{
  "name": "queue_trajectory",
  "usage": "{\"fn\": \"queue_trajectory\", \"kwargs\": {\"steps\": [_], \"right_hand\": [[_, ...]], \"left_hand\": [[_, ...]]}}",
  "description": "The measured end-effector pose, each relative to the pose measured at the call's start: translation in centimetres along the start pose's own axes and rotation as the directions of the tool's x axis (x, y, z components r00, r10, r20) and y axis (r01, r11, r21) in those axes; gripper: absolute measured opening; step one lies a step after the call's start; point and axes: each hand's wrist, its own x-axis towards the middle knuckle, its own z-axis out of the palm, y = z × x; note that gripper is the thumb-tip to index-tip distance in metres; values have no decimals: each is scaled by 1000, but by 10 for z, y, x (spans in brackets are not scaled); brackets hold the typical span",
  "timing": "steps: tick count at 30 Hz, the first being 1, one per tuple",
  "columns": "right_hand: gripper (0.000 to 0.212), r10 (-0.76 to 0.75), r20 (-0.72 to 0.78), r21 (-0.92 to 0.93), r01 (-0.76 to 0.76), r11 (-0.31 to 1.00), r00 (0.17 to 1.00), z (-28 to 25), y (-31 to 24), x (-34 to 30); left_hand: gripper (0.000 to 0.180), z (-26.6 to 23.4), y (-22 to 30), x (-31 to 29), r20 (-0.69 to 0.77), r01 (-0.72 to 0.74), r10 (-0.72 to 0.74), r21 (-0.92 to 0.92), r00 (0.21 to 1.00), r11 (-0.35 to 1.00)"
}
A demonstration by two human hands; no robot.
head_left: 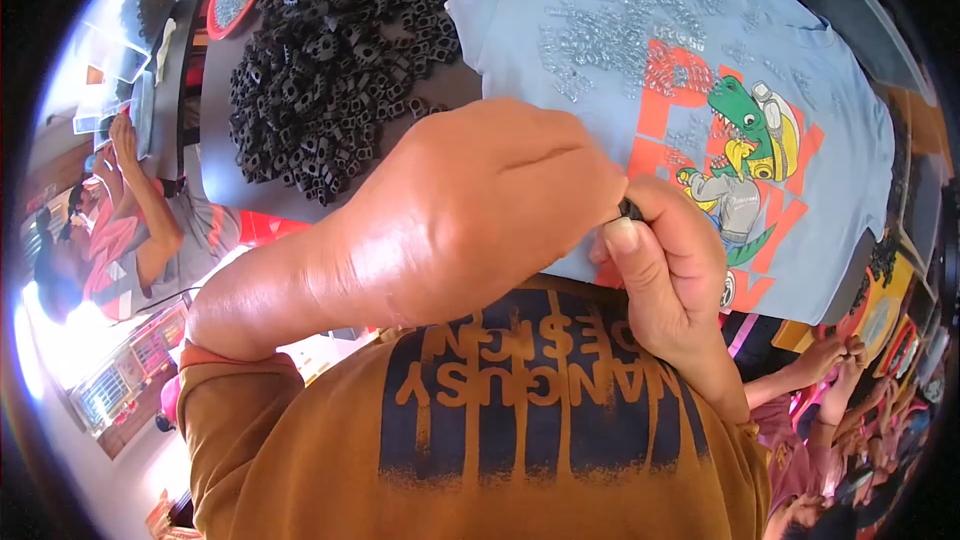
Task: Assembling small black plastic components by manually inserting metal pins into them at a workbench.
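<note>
My right hand pinches a small black plastic piece between thumb and forefinger; only a sliver of it shows. My left hand is pressed up against it, back of the hand upward and fingers curled underneath. Whatever those left fingers grip is hidden behind the hand. Both hands meet in front of my chest, over the near edge of a light blue T-shirt spread out flat. Small shiny coils like springs lie scattered on the shirt. To the left is a big heap of black plastic clips.
The clips rest on a dark tabletop. A red-rimmed tray of shiny small parts stands at the far left. One person sits at left, and other people's hands work at the lower right.
</note>
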Motion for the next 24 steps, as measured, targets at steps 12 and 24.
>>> {"fn": "queue_trajectory", "kwargs": {"steps": [12, 24], "right_hand": [[15, 230, 34, 263, -230, 937, 973, -2, -7, -5], [17, 67, 59, 93, -72, 993, 996, -5, 4, -3]], "left_hand": [[43, 23, -7, -10, -188, -227, 264, 198, 946, 954], [41, 31, -1, -11, -231, -151, 187, 163, 955, 975]]}}
